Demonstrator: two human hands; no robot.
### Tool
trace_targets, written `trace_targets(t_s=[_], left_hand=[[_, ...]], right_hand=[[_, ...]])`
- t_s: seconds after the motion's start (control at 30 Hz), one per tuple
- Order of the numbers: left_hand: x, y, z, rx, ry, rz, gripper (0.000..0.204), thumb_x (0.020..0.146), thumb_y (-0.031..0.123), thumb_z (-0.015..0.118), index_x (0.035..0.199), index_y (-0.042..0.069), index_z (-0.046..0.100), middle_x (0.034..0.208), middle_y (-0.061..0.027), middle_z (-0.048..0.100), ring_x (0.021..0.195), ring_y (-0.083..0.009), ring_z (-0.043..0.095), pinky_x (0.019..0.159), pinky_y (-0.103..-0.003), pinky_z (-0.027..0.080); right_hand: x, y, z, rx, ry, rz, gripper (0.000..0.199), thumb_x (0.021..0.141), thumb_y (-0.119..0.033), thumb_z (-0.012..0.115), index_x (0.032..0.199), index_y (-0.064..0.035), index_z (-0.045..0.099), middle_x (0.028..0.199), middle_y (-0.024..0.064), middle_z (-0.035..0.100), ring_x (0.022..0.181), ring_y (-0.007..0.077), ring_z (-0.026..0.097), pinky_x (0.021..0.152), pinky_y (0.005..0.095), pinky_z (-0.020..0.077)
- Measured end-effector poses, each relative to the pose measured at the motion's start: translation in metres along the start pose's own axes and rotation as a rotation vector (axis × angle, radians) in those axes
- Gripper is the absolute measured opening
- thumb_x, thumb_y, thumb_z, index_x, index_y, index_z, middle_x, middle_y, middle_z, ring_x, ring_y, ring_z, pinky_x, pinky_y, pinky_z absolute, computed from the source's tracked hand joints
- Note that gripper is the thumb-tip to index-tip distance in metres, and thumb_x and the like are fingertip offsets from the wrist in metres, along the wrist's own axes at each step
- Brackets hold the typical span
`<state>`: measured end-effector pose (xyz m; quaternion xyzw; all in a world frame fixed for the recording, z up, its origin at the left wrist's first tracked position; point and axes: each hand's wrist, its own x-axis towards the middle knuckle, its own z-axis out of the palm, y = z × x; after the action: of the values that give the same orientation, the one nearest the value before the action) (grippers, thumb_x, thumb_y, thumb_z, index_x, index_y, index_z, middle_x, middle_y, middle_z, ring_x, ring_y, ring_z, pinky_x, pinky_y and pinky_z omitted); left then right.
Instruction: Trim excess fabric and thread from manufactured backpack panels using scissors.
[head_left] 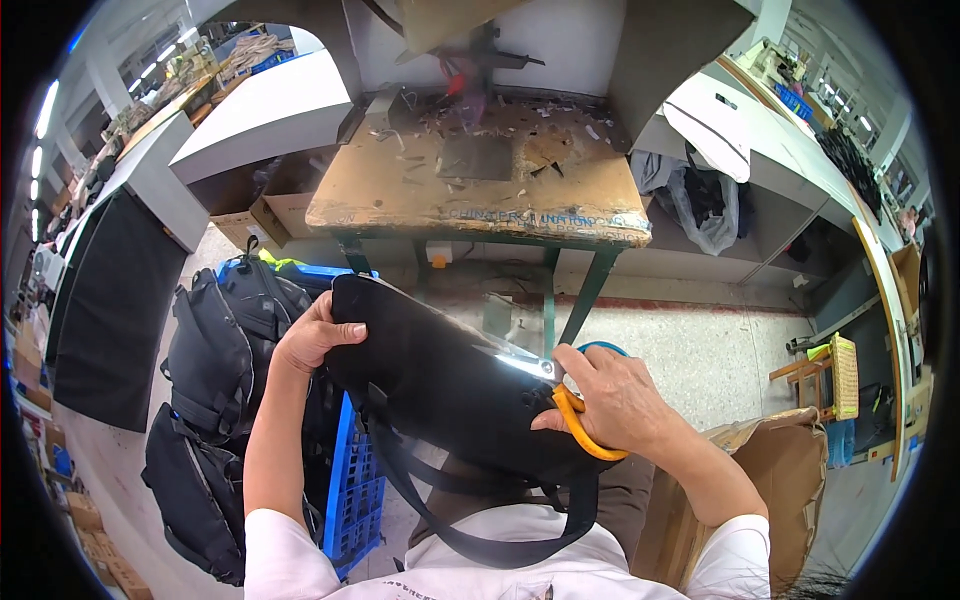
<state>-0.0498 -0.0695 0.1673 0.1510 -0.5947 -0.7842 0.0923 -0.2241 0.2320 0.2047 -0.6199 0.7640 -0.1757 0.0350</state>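
My left hand (312, 340) grips the upper left corner of a black fabric bag (440, 390) that lies across my lap. Black straps (480, 540) hang from the bag toward my body. My right hand (615, 395) holds scissors with orange handles (580, 425); their shiny blades (525, 366) lie against the bag's top edge, pointing left.
A worn wooden workbench (480, 200) on green legs stands ahead, littered with scraps. Several black backpacks (215, 400) are piled on a blue plastic crate (355, 480) at my left. A cardboard box (770, 480) sits at my right, and a small wooden stool (830, 375) stands beyond it.
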Motion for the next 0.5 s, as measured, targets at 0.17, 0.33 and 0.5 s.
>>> trace_targets(t_s=[0.17, 0.33, 0.5], left_hand=[[-0.001, -0.002, -0.002, -0.008, 0.011, -0.002, 0.04, 0.064, 0.003, 0.072, 0.101, 0.002, 0.058, 0.094, -0.0044, 0.063, 0.084, -0.0148, 0.059, 0.079, -0.027, 0.045], [-0.002, -0.004, -0.004, -0.007, 0.017, -0.007, 0.039, 0.064, 0.003, 0.072, 0.101, 0.002, 0.058, 0.093, -0.0042, 0.063, 0.083, -0.0144, 0.059, 0.078, -0.027, 0.045], [-0.002, -0.006, -0.005, -0.033, 0.018, -0.011, 0.039, 0.064, 0.004, 0.072, 0.101, 0.002, 0.058, 0.093, -0.0043, 0.063, 0.083, -0.0141, 0.059, 0.078, -0.027, 0.045]], right_hand=[[-0.001, 0.0, 0.01, 0.024, 0.003, 0.011, 0.052, 0.074, -0.051, 0.059, 0.09, -0.0024, 0.049, 0.059, 0.0129, 0.052, 0.051, 0.0247, 0.053, 0.046, 0.0327, 0.044], [-0.002, -0.003, 0.012, 0.142, -0.024, 0.046, 0.054, 0.073, -0.053, 0.058, 0.09, -0.0023, 0.049, 0.06, 0.0129, 0.055, 0.051, 0.0252, 0.055, 0.048, 0.0319, 0.0454], [0.0, -0.004, 0.005, 0.183, -0.074, 0.097, 0.06, 0.071, -0.056, 0.058, 0.097, -0.0033, 0.049, 0.068, 0.0148, 0.058, 0.058, 0.0268, 0.058, 0.053, 0.0332, 0.0469]])
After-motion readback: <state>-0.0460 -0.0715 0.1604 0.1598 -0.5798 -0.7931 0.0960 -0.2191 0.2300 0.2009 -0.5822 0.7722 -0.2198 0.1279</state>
